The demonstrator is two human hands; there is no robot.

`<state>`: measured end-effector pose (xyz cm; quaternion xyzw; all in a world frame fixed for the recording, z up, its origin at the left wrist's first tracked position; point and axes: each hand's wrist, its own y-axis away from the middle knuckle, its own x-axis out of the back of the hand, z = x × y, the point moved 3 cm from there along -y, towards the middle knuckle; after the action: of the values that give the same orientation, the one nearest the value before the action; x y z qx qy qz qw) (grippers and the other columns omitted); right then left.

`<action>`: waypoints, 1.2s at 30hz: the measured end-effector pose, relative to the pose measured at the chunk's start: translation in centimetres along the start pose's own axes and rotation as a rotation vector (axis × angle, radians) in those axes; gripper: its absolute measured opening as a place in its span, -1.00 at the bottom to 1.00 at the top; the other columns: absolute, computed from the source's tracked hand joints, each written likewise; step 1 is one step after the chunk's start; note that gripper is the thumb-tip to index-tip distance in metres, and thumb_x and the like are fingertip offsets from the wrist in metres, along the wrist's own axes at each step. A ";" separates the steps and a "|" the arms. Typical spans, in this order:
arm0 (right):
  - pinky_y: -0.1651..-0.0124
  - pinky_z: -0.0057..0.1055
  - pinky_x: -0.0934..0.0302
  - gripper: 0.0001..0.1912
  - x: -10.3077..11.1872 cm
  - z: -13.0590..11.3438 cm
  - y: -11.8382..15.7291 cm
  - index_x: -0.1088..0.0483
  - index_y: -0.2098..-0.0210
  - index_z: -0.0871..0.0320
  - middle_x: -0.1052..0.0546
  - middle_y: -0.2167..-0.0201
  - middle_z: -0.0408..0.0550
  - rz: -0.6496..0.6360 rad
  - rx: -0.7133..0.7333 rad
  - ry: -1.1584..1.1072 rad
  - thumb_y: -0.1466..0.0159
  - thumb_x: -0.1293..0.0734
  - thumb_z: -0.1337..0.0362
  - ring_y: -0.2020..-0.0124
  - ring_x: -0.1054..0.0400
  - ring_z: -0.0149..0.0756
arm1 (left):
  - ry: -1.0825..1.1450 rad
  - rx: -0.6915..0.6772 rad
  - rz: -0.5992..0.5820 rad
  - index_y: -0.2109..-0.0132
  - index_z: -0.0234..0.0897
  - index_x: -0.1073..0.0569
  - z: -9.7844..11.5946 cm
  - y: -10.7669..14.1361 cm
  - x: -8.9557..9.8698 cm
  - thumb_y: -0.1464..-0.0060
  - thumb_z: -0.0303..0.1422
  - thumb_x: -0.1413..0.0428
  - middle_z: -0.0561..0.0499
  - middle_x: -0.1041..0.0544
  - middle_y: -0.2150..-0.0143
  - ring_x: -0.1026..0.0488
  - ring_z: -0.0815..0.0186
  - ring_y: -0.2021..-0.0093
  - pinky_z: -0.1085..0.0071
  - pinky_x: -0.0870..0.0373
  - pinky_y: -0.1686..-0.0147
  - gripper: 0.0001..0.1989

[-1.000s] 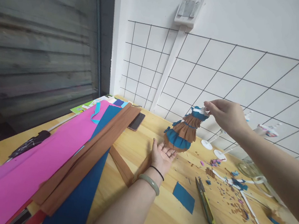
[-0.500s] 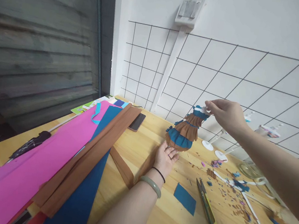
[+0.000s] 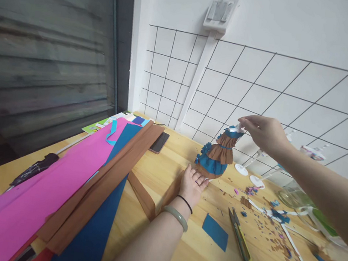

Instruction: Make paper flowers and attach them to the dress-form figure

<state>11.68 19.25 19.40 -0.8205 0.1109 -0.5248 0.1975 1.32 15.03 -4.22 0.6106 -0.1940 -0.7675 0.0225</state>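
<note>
Pinching dress (image 3: pixel 220 154) by its top: right hand (image 3: pixel 266 134), fingers closed | left hand (image 3: pixel 191 188): open, palm up just below hem | dress tilted above tabletop (image 3: pixel 191 258) | jar (image 3: pixel 290 198) at right near scraps (image 3: pixel 279 215), contents unclear

There's a slim dark ring (image 3: pixel 197 182) on my left hand (image 3: pixel 191 188), a thin black band (image 3: pixel 186 201) at the wrist (image 3: pixel 182 208) — and just behind, a smooth, pale grey-green bangle (image 3: pixel 178 216) — both forearms (image 3: pixel 147 248) bare!
</note>
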 end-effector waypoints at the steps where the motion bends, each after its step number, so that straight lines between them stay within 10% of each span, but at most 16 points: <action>1: 0.56 -0.40 -0.02 -0.70 0.0 0.0 0.0 -0.49 0.37 0.14 -0.27 0.73 -0.17 0.000 0.000 0.003 -0.15 -0.23 0.08 0.69 -0.01 -0.44 | -0.003 0.003 -0.004 0.15 -0.31 -0.32 0.0 0.0 0.0 -0.07 -0.09 0.04 -0.14 -0.37 0.18 -0.41 0.28 0.25 0.35 -0.42 0.25 -0.63; 36: 0.59 -0.42 -0.06 -0.67 -0.3 1.0 -1.4 -0.50 0.31 0.17 -0.46 0.53 -0.04 0.023 0.037 0.095 -0.15 -0.23 0.09 0.64 -0.20 -0.37 | -0.046 0.007 -0.037 -0.01 -0.39 -0.30 -0.1 0.2 0.0 -0.08 -0.10 0.07 -0.31 -0.29 -0.11 -0.31 0.15 -0.09 0.31 -0.36 0.06 -0.51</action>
<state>12.42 20.80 19.41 -0.7897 0.1198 -0.5627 0.2130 1.38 14.81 -4.13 0.5961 -0.1861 -0.7810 0.0016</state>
